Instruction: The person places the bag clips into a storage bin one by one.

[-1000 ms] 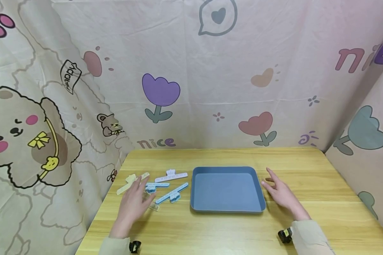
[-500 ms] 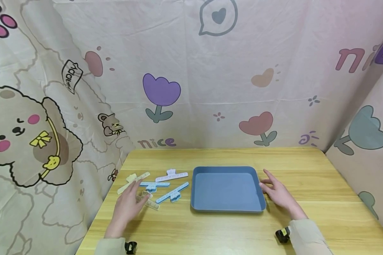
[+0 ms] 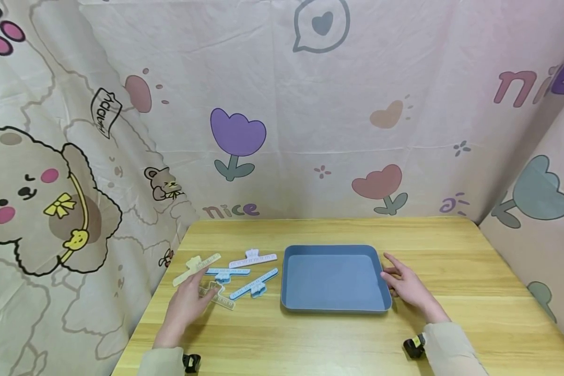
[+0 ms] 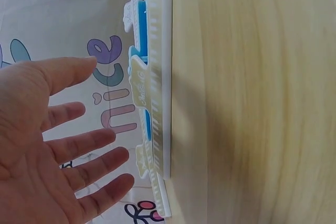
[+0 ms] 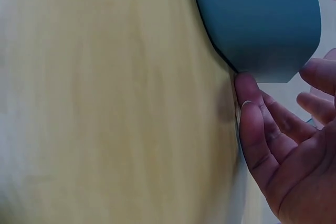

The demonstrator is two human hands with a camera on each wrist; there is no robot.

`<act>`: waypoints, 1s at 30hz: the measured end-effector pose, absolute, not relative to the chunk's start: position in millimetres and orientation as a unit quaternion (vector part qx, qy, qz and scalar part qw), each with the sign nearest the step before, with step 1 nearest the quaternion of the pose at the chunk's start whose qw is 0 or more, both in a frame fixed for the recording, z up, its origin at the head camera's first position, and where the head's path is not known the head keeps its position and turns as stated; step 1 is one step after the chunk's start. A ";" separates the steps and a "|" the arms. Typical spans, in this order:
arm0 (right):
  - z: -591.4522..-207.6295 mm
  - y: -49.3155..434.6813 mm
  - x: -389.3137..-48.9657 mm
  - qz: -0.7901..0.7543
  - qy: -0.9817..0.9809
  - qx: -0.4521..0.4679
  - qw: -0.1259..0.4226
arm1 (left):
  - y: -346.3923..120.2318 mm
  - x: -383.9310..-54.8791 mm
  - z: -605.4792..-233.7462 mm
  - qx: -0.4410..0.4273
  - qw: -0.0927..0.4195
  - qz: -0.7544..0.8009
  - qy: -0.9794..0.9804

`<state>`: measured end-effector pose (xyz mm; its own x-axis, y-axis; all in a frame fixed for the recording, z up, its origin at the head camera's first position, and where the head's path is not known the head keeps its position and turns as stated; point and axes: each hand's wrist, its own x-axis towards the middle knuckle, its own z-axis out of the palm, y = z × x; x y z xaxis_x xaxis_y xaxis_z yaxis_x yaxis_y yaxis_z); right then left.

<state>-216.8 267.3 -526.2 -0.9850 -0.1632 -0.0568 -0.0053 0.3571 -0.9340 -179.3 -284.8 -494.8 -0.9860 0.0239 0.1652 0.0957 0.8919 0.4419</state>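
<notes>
My left hand (image 3: 186, 304) hovers over the left end of the table, fingers spread and holding nothing. Just beyond and beneath it lie long clips with a piano-key pattern: a cream clip (image 3: 211, 259) at the far left, a near cream clip (image 3: 223, 300) partly hidden by the thumb, a blue clip (image 3: 235, 272) between them, a slanted blue clip (image 3: 255, 285) and a pale lilac clip (image 3: 253, 260). The left wrist view shows the left palm (image 4: 31, 129) apart from the near clip. Fingertips of my right hand (image 3: 410, 287) meet the right wall of a blue-grey tray (image 3: 336, 284), loosely bent.
The wooden table (image 3: 329, 344) ends against a printed cloth backdrop (image 3: 301, 130) behind, with more cloth (image 3: 89, 209) along the left side. The tray, with nothing in it, stands to the right of the clips. Black wrist cameras (image 3: 414, 345) sit at both sleeves.
My left hand has drawn slightly back and left, uncovering more of the near cream clip. My right hand has moved left, up to the tray's right side. Clips and tray stay put.
</notes>
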 end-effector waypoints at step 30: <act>-526.8 267.2 -215.9 -0.554 0.827 -0.059 0.076 | -291.4 -184.5 -506.7 -0.039 0.025 -0.255 -0.966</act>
<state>-215.9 267.2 -526.8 -0.9815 -0.1815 -0.0609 -0.0128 0.3797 -0.9250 -184.5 -291.4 -506.7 -0.9956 0.0631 0.0691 0.0890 0.8673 0.4897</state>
